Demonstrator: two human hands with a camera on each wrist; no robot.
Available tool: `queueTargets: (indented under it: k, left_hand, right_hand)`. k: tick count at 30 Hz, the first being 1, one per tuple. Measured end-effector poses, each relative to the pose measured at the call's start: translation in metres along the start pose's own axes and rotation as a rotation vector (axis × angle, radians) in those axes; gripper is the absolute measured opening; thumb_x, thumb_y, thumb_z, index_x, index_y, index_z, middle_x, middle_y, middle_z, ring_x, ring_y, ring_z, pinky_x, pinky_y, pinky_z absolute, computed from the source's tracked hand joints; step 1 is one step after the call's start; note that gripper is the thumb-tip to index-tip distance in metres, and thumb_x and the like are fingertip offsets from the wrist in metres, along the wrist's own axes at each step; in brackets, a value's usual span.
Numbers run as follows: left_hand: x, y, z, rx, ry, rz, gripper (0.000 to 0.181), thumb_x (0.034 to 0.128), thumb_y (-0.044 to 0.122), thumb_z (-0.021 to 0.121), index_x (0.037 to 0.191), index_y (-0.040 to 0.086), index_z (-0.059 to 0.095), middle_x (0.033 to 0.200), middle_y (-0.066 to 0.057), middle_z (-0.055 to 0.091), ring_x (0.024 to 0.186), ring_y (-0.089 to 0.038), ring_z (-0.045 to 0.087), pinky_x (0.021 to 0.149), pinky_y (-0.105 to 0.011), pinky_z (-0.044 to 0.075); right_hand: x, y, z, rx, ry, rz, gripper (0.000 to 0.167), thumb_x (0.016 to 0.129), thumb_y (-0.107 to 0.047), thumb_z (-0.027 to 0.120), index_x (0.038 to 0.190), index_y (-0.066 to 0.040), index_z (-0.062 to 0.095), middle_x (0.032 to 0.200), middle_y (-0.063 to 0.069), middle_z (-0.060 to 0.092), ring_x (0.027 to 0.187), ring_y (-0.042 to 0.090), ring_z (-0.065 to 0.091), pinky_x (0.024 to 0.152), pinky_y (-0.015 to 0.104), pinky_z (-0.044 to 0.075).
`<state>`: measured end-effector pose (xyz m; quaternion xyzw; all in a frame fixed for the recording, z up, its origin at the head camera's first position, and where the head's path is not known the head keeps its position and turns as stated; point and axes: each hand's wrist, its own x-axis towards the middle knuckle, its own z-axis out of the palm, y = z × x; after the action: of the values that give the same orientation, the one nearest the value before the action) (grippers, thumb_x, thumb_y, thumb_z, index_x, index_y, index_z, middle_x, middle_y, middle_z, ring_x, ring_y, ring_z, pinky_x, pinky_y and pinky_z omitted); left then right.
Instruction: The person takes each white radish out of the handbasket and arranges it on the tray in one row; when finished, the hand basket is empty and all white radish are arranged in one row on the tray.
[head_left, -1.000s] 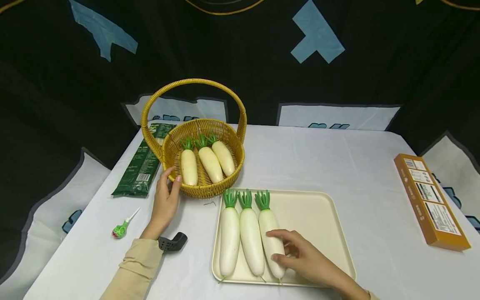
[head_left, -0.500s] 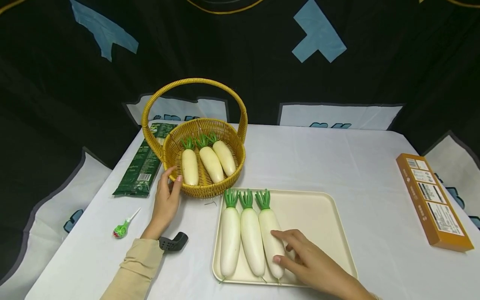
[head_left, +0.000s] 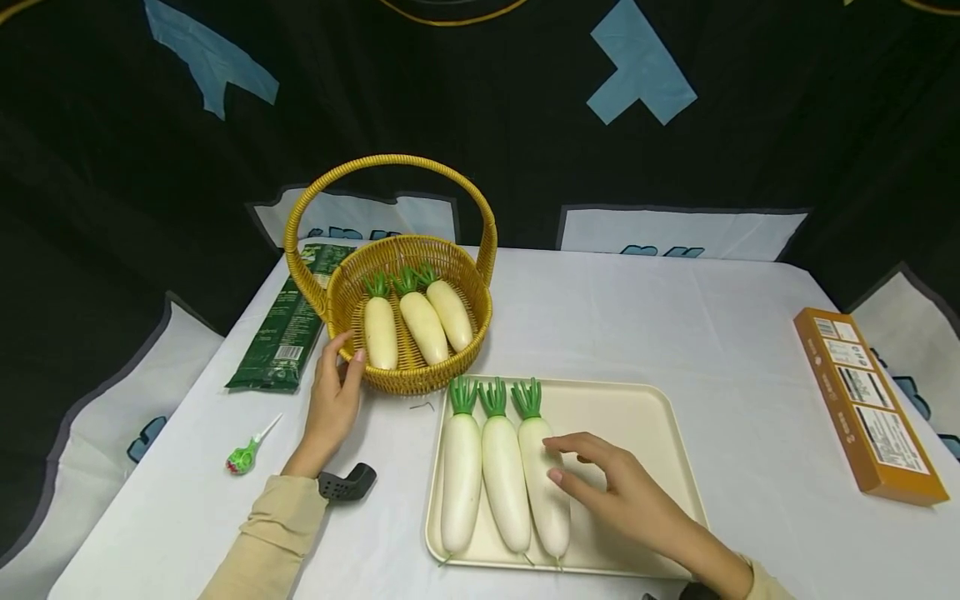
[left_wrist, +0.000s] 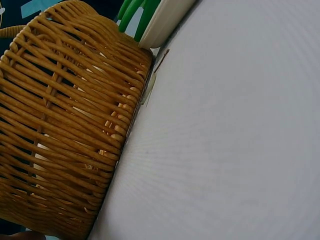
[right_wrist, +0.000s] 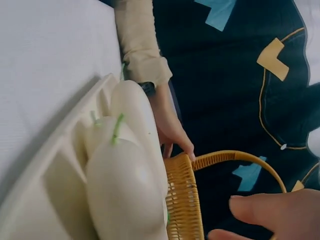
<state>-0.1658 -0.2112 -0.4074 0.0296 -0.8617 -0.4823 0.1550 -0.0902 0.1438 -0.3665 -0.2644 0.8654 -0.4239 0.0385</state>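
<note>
My left hand [head_left: 332, 408] rests against the near left rim of the yellow wicker basket [head_left: 408, 382], thumb and index finger apart. Three short white radishes with green tops lie in the basket. Three longer white radishes [head_left: 461, 483] lie side by side on the cream tray [head_left: 622, 417], tops pointing away. My right hand [head_left: 630, 492] hovers open over the rightmost radish [head_left: 542, 483], thumb and index finger spread, gripping nothing. In the right wrist view this hand [right_wrist: 275, 212] appears at the lower right. The basket's woven side [left_wrist: 65, 115] fills the left wrist view's left part.
A green packet [head_left: 281, 337] lies left of the basket, partly behind it. Nearer the front left is a lollipop [head_left: 242, 458] in green wrapping. An orange box [head_left: 870, 408] lies at the table's right side. Small thin bits [head_left: 422, 406] lie between basket and tray.
My right hand has lifted off the rightmost radish and moved slightly away from me, its fingers wider apart. The left hand, basket and radishes stay in place.
</note>
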Motion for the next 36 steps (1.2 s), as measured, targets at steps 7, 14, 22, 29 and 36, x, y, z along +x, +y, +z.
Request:
queueTargets:
  k: [7, 14, 22, 29, 36]
  left_hand:
    - [-0.001, -0.001, 0.0, -0.009, 0.0, -0.001, 0.05, 0.0962, 0.041, 0.036, 0.139, 0.016, 0.029, 0.142, -0.02, 0.027, 0.128, -0.035, 0.034, 0.101, -0.05, 0.035]
    - [0.001, -0.001, 0.003, -0.021, 0.006, 0.023, 0.049, 0.0966, 0.038, 0.037, 0.138, 0.013, 0.03, 0.141, -0.019, 0.028, 0.13, -0.033, 0.032, 0.103, -0.049, 0.034]
    - [0.002, 0.001, 0.004, -0.03, 0.003, 0.017, 0.05, 0.0964, 0.039, 0.037, 0.138, 0.013, 0.03, 0.141, -0.02, 0.028, 0.129, -0.033, 0.032, 0.103, -0.049, 0.034]
    - [0.0, 0.0, 0.003, -0.024, 0.001, 0.012, 0.05, 0.0962, 0.041, 0.036, 0.138, 0.015, 0.03, 0.141, -0.019, 0.028, 0.13, -0.032, 0.032, 0.104, -0.049, 0.034]
    - [0.0, -0.001, 0.0, -0.008, 0.001, -0.007, 0.05, 0.0964, 0.04, 0.036, 0.139, 0.016, 0.028, 0.141, -0.021, 0.027, 0.127, -0.035, 0.035, 0.102, -0.05, 0.035]
  right_hand:
    - [0.042, 0.006, 0.002, 0.415, -0.194, 0.072, 0.047, 0.094, -0.024, 0.049, 0.133, 0.001, 0.041, 0.127, 0.02, 0.053, 0.117, 0.032, 0.052, 0.096, 0.025, 0.045]
    - [0.096, 0.011, 0.002, 0.688, -0.243, 0.131, 0.054, 0.093, -0.031, 0.051, 0.139, -0.008, 0.033, 0.134, 0.018, 0.047, 0.122, 0.029, 0.048, 0.098, 0.028, 0.043]
    - [0.154, 0.006, 0.0, 0.791, -0.163, 0.069, 0.051, 0.095, -0.029, 0.048, 0.137, -0.005, 0.034, 0.137, 0.02, 0.042, 0.124, 0.028, 0.045, 0.102, 0.032, 0.04]
    - [0.19, 0.003, 0.008, 0.726, -0.06, 0.103, 0.052, 0.094, -0.029, 0.048, 0.139, -0.007, 0.034, 0.139, 0.015, 0.041, 0.127, 0.026, 0.043, 0.104, 0.033, 0.038]
    - [0.219, -0.005, 0.024, 0.561, 0.029, 0.151, 0.053, 0.093, -0.033, 0.049, 0.139, -0.008, 0.035, 0.139, 0.014, 0.042, 0.122, 0.03, 0.048, 0.102, 0.037, 0.041]
